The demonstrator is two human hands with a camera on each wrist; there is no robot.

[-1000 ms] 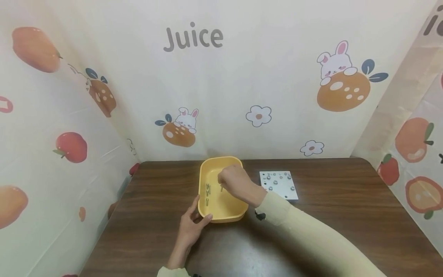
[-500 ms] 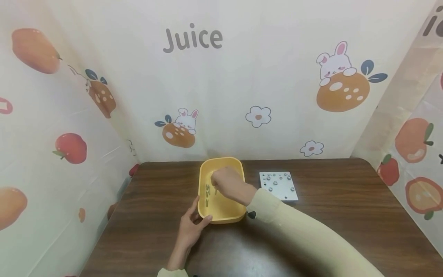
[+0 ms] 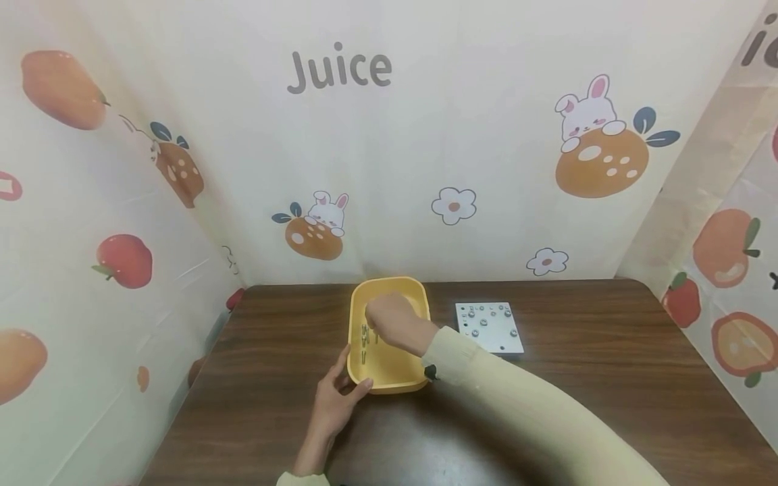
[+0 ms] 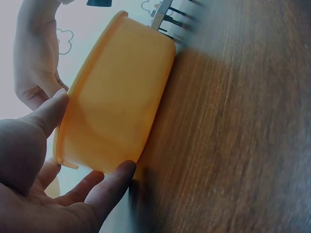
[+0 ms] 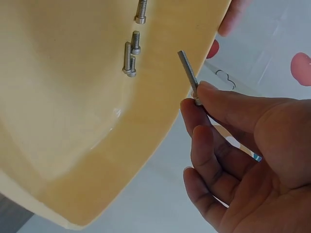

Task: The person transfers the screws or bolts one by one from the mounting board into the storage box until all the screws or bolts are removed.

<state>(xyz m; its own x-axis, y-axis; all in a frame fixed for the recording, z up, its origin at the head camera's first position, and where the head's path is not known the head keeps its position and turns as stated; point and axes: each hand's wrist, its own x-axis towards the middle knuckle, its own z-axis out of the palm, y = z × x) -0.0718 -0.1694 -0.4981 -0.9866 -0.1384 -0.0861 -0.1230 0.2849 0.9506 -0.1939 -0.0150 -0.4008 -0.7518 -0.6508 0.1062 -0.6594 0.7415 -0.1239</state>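
Holding one socket-head screw (image 5: 188, 69) over the yellow tray (image 3: 389, 371), the right hand (image 3: 394, 320) pinches it at the head; the grip is narrow, thumb against fingertip, with the threaded shank projecting free. Loose screws (image 5: 128, 58) lie on the tray floor just beside it, toward the left wall. The left hand (image 3: 334, 403) grips the tray's near-left corner. A pale plate with fasteners (image 3: 495, 331) stands apart, right of the tray, on the wooden surface (image 3: 608, 344). Caution: the small contact area at the head could let the screw rotate or drop; careless lowering could knock the loose screws out of line; a slack left hand could let the tray slide. Compared with the earlier head view, the right hand has shifted left, nearer the loose screws; the left hand and tray show no clear change.
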